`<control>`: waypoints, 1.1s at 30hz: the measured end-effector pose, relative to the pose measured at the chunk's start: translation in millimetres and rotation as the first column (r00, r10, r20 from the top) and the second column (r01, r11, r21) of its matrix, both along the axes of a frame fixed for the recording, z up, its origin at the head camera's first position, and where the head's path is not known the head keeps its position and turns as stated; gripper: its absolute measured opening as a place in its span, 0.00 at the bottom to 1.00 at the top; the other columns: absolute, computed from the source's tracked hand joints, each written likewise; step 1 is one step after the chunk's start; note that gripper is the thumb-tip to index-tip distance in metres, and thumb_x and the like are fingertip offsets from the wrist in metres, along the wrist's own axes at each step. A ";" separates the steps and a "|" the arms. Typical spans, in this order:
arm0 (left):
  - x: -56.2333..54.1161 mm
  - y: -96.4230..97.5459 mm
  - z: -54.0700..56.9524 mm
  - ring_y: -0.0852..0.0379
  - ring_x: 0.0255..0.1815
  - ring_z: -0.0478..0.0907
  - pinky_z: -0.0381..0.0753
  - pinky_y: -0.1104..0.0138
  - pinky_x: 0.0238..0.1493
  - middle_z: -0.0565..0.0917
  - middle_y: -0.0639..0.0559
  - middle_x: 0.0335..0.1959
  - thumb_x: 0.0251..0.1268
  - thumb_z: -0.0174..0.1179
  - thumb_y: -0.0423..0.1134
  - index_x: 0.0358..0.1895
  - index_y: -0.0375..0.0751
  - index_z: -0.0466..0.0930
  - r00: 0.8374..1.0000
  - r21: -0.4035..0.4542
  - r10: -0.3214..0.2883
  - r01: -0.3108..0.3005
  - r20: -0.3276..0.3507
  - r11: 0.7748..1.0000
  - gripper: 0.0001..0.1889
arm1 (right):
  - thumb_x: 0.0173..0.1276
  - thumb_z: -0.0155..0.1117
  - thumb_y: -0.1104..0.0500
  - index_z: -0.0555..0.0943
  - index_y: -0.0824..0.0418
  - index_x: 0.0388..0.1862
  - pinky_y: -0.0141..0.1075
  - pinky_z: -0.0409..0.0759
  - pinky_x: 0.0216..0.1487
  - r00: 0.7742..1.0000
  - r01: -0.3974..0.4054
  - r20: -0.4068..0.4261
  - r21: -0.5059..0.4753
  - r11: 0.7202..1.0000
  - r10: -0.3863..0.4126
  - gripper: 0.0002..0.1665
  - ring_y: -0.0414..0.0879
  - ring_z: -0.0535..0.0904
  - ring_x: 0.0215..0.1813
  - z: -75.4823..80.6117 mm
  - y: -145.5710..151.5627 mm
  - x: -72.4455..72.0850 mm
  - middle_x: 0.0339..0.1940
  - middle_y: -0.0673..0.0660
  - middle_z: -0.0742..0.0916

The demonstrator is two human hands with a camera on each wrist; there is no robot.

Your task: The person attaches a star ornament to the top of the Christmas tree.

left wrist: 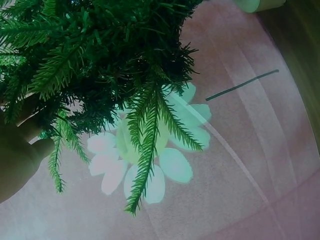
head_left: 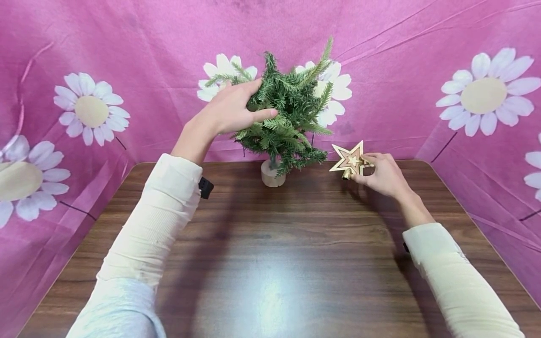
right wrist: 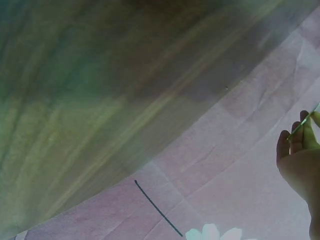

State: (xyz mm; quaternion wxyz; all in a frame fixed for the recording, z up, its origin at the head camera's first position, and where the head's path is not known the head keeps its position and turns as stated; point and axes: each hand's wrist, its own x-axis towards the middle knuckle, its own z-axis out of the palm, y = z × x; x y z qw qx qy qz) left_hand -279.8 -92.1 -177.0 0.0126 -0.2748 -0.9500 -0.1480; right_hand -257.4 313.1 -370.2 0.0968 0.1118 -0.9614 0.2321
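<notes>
A small artificial Christmas tree stands upright on a round wooden base at the table's back edge. At its upper left, my left hand touches the branches with thumb and fingers extended. The left wrist view shows the green needles and part of that hand; its fingertips are hidden among branches. To the tree's right, just above the table, my right hand pinches a gold star tree topper by its right side. Seen edge-on in the right wrist view, the star is a thin line.
A dark wood-grain table stretches from the tree toward me, with a bright glare spot near the front. Pink cloth printed with white daisies hangs behind and along both sides.
</notes>
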 end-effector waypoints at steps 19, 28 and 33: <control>2.3 0.9 2.7 0.41 0.82 0.32 0.27 0.52 0.79 0.45 0.47 0.83 0.69 0.43 0.75 0.82 0.40 0.38 1.000 -0.059 0.001 -0.002 -0.010 0.998 0.53 | 0.57 0.75 0.49 0.75 0.76 0.65 0.61 0.67 0.61 0.985 0.017 -0.169 -0.074 0.997 -0.030 0.44 0.70 0.67 0.63 34.0 -17.2 5.7 0.63 0.74 0.78; 3.6 0.8 2.5 0.44 0.82 0.36 0.29 0.52 0.79 0.46 0.47 0.83 0.69 0.44 0.75 0.82 0.40 0.39 1.000 -0.072 -0.002 0.000 -0.024 0.997 0.53 | 0.59 0.74 0.51 0.78 0.73 0.64 0.61 0.65 0.63 0.971 0.023 -0.236 -0.114 0.993 -0.050 0.39 0.69 0.67 0.63 49.8 -24.3 5.8 0.62 0.72 0.79; 3.2 0.8 2.8 0.46 0.83 0.38 0.28 0.54 0.79 0.46 0.46 0.83 0.69 0.44 0.74 0.82 0.39 0.39 0.999 -0.077 -0.008 0.005 -0.031 0.997 0.53 | 0.59 0.73 0.50 0.78 0.74 0.64 0.61 0.65 0.64 0.967 0.024 -0.251 -0.119 0.993 -0.053 0.39 0.69 0.67 0.64 54.4 -25.9 6.0 0.63 0.72 0.79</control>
